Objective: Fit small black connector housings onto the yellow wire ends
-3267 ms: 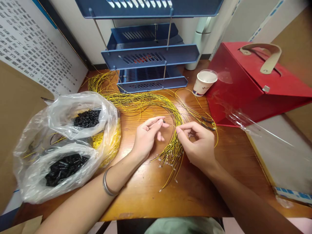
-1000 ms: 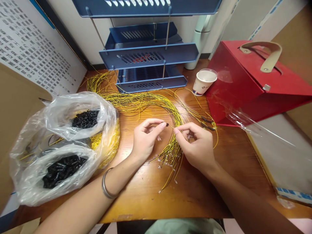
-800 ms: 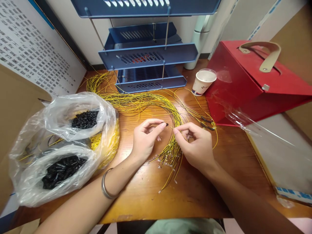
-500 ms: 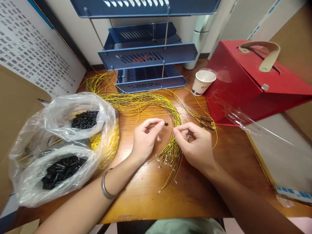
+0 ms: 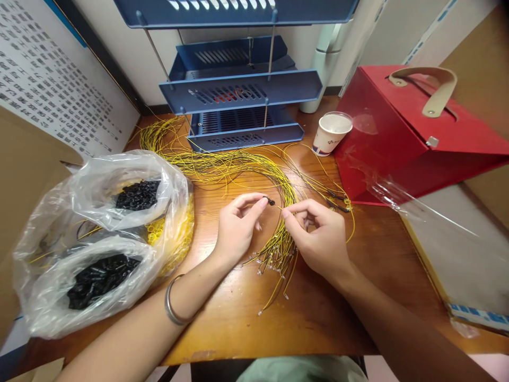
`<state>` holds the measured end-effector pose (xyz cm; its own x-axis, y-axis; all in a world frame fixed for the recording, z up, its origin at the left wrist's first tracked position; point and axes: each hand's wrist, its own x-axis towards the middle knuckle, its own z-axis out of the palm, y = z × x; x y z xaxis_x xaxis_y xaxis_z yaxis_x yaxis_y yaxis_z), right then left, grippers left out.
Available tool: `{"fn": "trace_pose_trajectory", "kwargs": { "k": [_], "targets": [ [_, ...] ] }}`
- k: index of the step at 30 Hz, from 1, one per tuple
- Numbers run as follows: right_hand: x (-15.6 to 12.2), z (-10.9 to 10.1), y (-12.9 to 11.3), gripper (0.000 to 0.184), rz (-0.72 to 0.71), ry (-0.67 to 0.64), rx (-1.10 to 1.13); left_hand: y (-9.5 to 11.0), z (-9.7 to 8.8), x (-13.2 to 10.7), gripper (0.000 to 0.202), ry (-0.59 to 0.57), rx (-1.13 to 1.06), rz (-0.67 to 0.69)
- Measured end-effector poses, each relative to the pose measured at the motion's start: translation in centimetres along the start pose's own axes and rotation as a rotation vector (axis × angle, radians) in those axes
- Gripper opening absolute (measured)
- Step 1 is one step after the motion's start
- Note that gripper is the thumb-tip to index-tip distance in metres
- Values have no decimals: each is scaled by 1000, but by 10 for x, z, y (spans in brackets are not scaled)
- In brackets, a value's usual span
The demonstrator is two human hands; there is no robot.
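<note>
My left hand (image 5: 236,227) pinches a small black ring (image 5: 271,202) between thumb and forefinger. My right hand (image 5: 320,239) pinches the end of a thin yellow wire (image 5: 283,208) that points at the ring, a finger's width from it. Both hands hover over a bundle of yellow wires (image 5: 274,183) that curves across the wooden table (image 5: 318,313). The bundle's clear-tipped ends (image 5: 272,262) lie below my hands. A metal bangle is on my left wrist.
Clear plastic bags (image 5: 99,233) at the left hold black rings and yellow bits. A blue tiered tray rack (image 5: 238,90) stands at the back. A paper cup (image 5: 331,132) and a red box (image 5: 417,132) with a tan handle sit at the right.
The hands have come a little closer together since the oldest frame. In the last second they have hardly moved.
</note>
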<state>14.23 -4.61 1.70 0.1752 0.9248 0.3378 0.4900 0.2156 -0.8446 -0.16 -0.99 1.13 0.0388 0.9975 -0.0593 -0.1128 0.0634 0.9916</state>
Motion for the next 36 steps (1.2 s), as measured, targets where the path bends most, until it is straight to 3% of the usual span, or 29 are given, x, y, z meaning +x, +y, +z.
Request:
{"fn": "trace_pose_trajectory", "kwargs": {
  "k": [36],
  "targets": [
    [0, -1, -1, 11, 34, 2, -19, -2, -1, -2, 20, -55, -14, -16]
  ]
}}
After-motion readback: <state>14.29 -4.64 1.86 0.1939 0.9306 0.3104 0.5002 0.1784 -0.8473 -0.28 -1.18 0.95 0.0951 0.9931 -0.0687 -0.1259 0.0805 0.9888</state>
